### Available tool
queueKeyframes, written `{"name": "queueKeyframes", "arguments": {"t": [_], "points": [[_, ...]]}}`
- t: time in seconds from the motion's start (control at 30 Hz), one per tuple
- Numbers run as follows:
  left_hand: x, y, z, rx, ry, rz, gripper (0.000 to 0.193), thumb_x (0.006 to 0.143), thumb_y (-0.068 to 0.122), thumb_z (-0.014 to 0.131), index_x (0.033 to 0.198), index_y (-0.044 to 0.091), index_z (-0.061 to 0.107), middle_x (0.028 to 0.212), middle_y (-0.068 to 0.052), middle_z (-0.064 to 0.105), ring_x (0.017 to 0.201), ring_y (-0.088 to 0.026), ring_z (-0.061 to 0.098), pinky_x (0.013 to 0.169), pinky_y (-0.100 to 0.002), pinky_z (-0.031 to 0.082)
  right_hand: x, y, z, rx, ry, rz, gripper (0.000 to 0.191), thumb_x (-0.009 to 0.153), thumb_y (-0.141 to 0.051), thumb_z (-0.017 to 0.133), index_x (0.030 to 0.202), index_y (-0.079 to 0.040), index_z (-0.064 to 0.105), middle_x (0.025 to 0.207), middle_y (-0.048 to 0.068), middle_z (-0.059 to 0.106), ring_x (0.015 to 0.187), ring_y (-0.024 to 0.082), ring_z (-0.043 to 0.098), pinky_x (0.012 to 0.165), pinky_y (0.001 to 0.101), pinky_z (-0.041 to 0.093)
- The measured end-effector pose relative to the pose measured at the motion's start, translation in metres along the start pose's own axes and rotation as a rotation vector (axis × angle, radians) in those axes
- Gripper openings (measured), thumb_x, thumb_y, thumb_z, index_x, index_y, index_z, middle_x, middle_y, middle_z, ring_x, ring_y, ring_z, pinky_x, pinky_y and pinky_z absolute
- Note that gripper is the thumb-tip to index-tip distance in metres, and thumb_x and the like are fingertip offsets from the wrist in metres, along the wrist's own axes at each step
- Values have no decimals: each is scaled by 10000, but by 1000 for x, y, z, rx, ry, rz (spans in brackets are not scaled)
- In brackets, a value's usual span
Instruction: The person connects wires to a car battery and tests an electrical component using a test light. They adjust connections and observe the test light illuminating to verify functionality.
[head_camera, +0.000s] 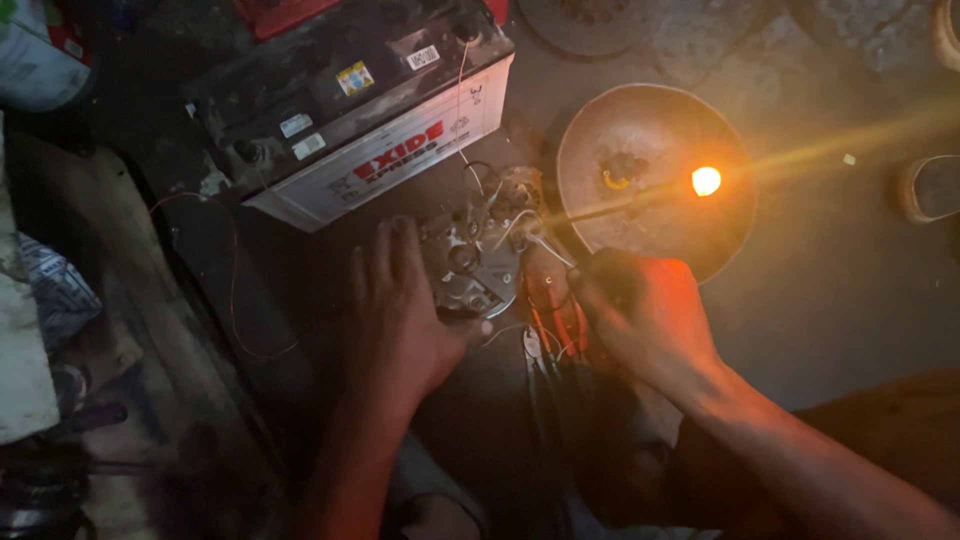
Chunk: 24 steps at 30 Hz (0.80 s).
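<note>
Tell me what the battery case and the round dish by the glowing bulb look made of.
Battery case: likely moulded plastic, white sides under a dusty black top. Round dish: probably metal, dull and rust-brown, with a faint sheen near the bulb.

Car battery w/ white side near floor's top edge. Round metal dish right of it. Thin red wire looping left. Crumpled paper by left edge.

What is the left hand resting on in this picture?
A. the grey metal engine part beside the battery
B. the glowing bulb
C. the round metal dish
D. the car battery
A: the left hand lies on the grey metal part, below the battery and apart from it.
</note>
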<state>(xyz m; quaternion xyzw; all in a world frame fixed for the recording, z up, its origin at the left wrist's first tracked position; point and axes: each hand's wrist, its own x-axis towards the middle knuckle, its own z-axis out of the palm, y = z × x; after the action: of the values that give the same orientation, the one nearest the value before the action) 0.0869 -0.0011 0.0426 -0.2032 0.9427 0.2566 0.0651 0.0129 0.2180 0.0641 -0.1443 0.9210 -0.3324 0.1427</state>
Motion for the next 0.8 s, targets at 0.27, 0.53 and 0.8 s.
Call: {"name": "queueKeyframes", "arguments": {"t": [0.27, 0.53, 0.8], "points": [[1, -3, 5, 17, 6, 23, 1389, 509, 377, 1008, 1591, 32, 209, 1640, -227, 281, 1455, -438, 277, 1193, -512, 243, -1, -10, -6, -3, -31, 211, 215, 908, -267, 661, 989, -93, 758, 736, 145, 741, 583, 305, 711, 597, 422, 568], [-1, -4, 3, 32, -31, 15, 1273, 592, 226, 975, 1582, 64, 191, 1615, -197, 302, 1460, -455, 286, 1185, -495, 280, -2, -4, -7, -16, -23, 137, 176, 895, -218, 682, 956, -81, 773, 780, 129, 767, 641, 241, 726, 661, 378, 573], [-3, 11, -18, 77, -256, -147, 1269, 673, 221, 955, 1638, 215, 131, 1634, -160, 260, 1488, -425, 241, 1144, -548, 348, -8, 0, -6, -92, -102, 87, 170, 829, -82, 693, 970, -61, 787, 793, 124, 798, 627, 214, 777, 638, 355, 590]]}}
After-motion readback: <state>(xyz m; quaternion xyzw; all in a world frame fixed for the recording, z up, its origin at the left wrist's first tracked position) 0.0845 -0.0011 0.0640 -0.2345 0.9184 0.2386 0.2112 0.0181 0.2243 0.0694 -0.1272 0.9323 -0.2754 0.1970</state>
